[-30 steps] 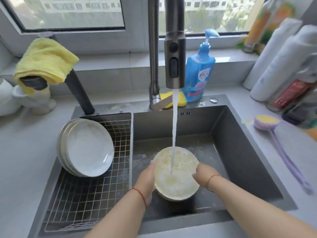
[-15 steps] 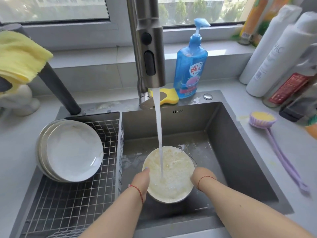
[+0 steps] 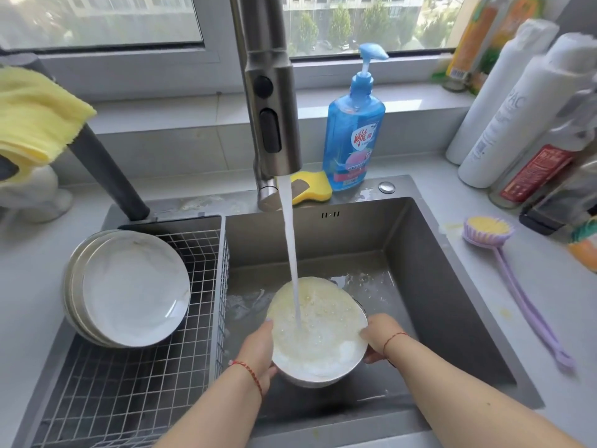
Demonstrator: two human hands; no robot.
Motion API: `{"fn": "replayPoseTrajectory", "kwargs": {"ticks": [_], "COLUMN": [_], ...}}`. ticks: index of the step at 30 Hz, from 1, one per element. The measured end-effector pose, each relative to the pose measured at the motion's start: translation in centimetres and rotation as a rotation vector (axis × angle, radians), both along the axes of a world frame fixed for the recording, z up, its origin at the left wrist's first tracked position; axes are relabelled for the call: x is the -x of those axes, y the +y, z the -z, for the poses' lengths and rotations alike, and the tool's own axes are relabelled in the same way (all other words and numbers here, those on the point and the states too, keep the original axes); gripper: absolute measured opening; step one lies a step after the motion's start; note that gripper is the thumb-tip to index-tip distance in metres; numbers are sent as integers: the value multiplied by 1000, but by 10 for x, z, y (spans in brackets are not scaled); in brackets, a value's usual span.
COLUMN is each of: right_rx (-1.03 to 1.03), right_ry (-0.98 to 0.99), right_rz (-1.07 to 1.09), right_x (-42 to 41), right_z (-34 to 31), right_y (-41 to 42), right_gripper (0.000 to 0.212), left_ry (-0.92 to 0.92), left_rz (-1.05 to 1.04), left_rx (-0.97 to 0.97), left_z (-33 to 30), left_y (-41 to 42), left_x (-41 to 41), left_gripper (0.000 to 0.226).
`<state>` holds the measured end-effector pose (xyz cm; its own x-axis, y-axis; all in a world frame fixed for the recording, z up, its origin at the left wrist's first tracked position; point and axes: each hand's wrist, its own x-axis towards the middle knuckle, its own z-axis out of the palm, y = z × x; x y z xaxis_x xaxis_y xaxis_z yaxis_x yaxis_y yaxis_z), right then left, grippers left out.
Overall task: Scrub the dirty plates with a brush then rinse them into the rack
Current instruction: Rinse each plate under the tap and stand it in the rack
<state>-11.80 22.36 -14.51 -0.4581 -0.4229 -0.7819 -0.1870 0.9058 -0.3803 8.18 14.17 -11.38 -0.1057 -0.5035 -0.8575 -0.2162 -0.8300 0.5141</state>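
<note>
I hold a white plate (image 3: 326, 350), covered in yellowish suds, over the sink basin (image 3: 426, 286). My left hand (image 3: 258, 354) grips its left rim and my right hand (image 3: 379, 334) grips its right rim. Water from the faucet (image 3: 271, 108) runs onto the middle of the plate. Several clean white plates (image 3: 129, 286) lean upright in the wire rack (image 3: 129, 392) at the left of the sink. The purple long-handled brush (image 3: 513, 276) with yellow bristles lies on the counter to the right, away from both hands.
A blue soap pump bottle (image 3: 353, 130) and a yellow sponge (image 3: 311, 189) stand behind the sink. Several bottles (image 3: 517, 118) crowd the back right counter. A yellow cloth (image 3: 35, 114) hangs over a dark handle at the left.
The view has shifted a little to the right and down. The plate stays under the stream in both hands, slightly turned, with suds washing toward its near edge.
</note>
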Motion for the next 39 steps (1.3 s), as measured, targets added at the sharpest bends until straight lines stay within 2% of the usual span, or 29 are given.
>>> {"fn": "replayPoseTrajectory", "kwargs": {"ticks": [3,5,8,12,15,18,20,22,24,27,29,30,33,35,36,39], "right_rx": [21,124,188,353,424,494,505,594,612,413,405,418,492,531,550,558], "right_ry": [18,-127,-188,-172,-85,128,448,751,890,630,458,369,31,-95,-96,43], "right_rz": [-101,142,335,276,244,113,-125,-376,-649,-912,-961,-959,-815,-785,-824,-930], "right_x": [-1,0,3,-3,-4,-8,-10,-18,-30,-57,-73,-83,-101,-106,-106,-105], "right_z": [-17,-25,-34,-48,-56,-69,-71,-73,-78,-98,-106,-110,-112,-104,-100,-90], "right_y": [2,1,11,22,23,23,26,34,40,46,48,46,29,13,4,-17], "right_gripper": [22,8,21,26,20,20,36,37,66,107,114,107,55,47,47,50], "left_ry": [54,101,184,445,604,637,635,629,629,633,638,636,586,537,514,476], "left_rz": [-47,-86,-169,-187,-153,-132,-137,-141,-151,-156,-117,-92,-48,-22,-2,44], "left_rx": [15,29,5,-107,-122,-65,-20,26,63,107,154,171,186,197,207,232], "left_z": [5,3,-4,-9,-6,-7,-10,-13,-18,-25,-29,-31,-34,-34,-35,-40], "left_y": [4,6,11,19,19,16,14,13,13,12,10,10,11,14,15,19], "left_x": [-2,-5,-7,-12,-18,-19,-20,-21,-23,-22,-22,-22,-24,-25,-25,-26], "left_gripper": [23,22,20,38,52,61,62,57,53,51,57,60,64,66,66,64]}}
